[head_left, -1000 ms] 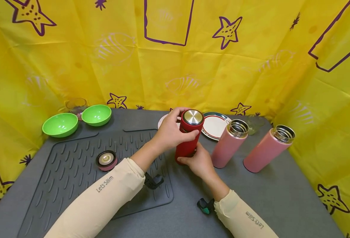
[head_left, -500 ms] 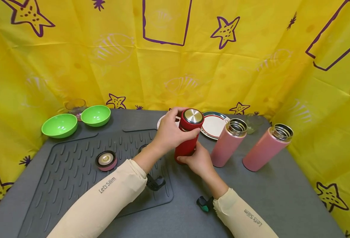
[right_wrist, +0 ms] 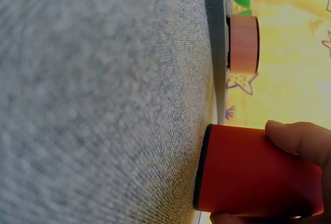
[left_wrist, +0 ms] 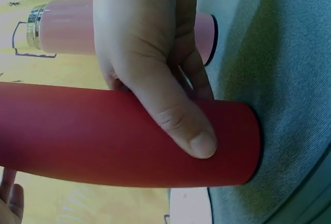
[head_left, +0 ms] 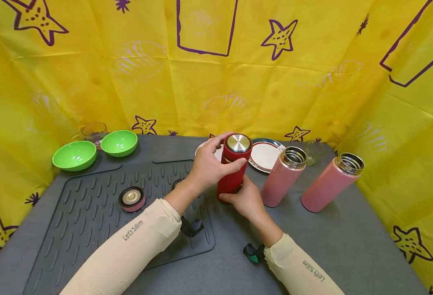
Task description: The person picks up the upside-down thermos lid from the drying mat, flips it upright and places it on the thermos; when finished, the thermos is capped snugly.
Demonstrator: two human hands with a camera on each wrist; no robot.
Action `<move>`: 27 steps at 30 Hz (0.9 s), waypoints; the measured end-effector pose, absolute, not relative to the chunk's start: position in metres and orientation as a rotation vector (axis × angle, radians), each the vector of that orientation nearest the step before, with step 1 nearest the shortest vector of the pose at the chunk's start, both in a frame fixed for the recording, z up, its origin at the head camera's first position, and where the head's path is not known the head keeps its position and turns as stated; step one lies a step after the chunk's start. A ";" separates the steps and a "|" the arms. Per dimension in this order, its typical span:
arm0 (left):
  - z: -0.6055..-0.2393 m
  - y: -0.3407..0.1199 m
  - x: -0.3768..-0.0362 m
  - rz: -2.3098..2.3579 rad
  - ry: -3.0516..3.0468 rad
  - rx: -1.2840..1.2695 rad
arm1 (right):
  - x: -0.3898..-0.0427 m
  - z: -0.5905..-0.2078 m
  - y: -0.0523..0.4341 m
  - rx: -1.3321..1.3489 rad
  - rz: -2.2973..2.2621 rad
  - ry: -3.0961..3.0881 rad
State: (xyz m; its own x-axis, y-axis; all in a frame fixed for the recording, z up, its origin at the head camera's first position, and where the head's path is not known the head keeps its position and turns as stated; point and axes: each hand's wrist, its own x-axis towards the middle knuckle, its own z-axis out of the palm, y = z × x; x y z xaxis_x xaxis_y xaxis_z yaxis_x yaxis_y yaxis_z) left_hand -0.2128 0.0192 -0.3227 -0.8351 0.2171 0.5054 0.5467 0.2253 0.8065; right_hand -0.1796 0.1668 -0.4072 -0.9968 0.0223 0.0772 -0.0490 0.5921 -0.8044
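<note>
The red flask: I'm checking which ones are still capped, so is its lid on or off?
On. The red flask has its steel-topped lid seated, gripped by the left hand; the right hand holds its base.

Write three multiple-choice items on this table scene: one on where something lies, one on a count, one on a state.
1. Where does the loose pink lid lie?
A. On the ribbed grey mat
B. Inside a green bowl
C. On the plate

2. How many pink flasks stand without lids?
A. One
B. Two
C. Three

3. What is the state of the red flask?
A. Lying on its side, untouched
B. Open, with no lid
C. Upright and capped, held by both hands

Answers:
1. A, the lid sits on the mat, left of the left hand.
2. B, the nearer pink flask and the farther pink flask both show open steel mouths.
3. C, the left hand grips the top by the steel-faced cap and the right hand grips the base on the table.
</note>
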 end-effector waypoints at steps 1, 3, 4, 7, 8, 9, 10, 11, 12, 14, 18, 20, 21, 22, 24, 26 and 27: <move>-0.323 0.019 -0.213 -1.641 -2.210 -0.716 | -0.180 -0.408 0.167 0.024 1.386 -2.731; -0.324 0.019 -0.214 -1.636 -2.207 -0.723 | -0.180 -0.408 0.167 0.023 1.385 -2.731; -0.324 0.018 -0.214 -1.637 -2.210 -0.729 | -0.180 -0.407 0.167 0.020 1.384 -2.732; -0.325 0.018 -0.214 -1.654 -2.218 -0.759 | -0.180 -0.407 0.166 0.005 1.379 -2.738; -0.325 0.018 -0.214 -1.658 -2.218 -0.773 | -0.179 -0.407 0.166 0.000 1.377 -2.739; -0.324 0.018 -0.214 -1.664 -2.219 -0.780 | -0.179 -0.407 0.166 0.000 1.376 -2.740; -0.324 0.019 -0.214 -1.672 -2.218 -0.782 | -0.179 -0.407 0.166 0.004 1.378 -2.737; -0.324 0.020 -0.214 -1.683 -2.217 -0.774 | -0.180 -0.407 0.166 0.012 1.382 -2.733; -0.324 0.021 -0.214 -1.687 -2.219 -0.758 | -0.180 -0.407 0.166 0.013 1.392 -2.728; -0.324 0.023 -0.213 -1.702 -2.214 -0.719 | -0.179 -0.407 0.166 0.023 1.413 -2.716; -0.324 0.024 -0.212 -1.706 -2.199 -0.682 | -0.179 -0.408 0.165 0.014 1.433 -2.712; -0.324 0.023 -0.213 -1.690 -2.194 -0.706 | -0.179 -0.408 0.165 0.010 1.418 -2.719; -0.324 0.022 -0.214 -1.683 -2.194 -0.721 | -0.179 -0.408 0.165 0.008 1.409 -2.723; -0.325 0.022 -0.214 -1.677 -2.198 -0.734 | -0.179 -0.408 0.165 0.004 1.402 -2.726; -0.325 0.021 -0.214 -1.680 -2.201 -0.760 | -0.180 -0.408 0.166 0.003 1.389 -2.729; -0.326 0.021 -0.214 -1.714 -2.195 -0.770 | -0.180 -0.409 0.166 0.007 1.386 -2.726; -0.326 0.022 -0.213 -1.728 -2.195 -0.762 | -0.180 -0.409 0.165 0.011 1.386 -2.723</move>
State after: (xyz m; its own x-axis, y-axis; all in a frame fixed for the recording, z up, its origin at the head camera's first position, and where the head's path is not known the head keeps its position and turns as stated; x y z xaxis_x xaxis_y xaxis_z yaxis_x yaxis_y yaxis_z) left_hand -0.2134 0.0219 -0.3261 -0.8337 0.2475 0.4936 0.5379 0.1622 0.8273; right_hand -0.1801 0.1654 -0.4088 -0.9963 0.0322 0.0796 -0.0454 0.5891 -0.8068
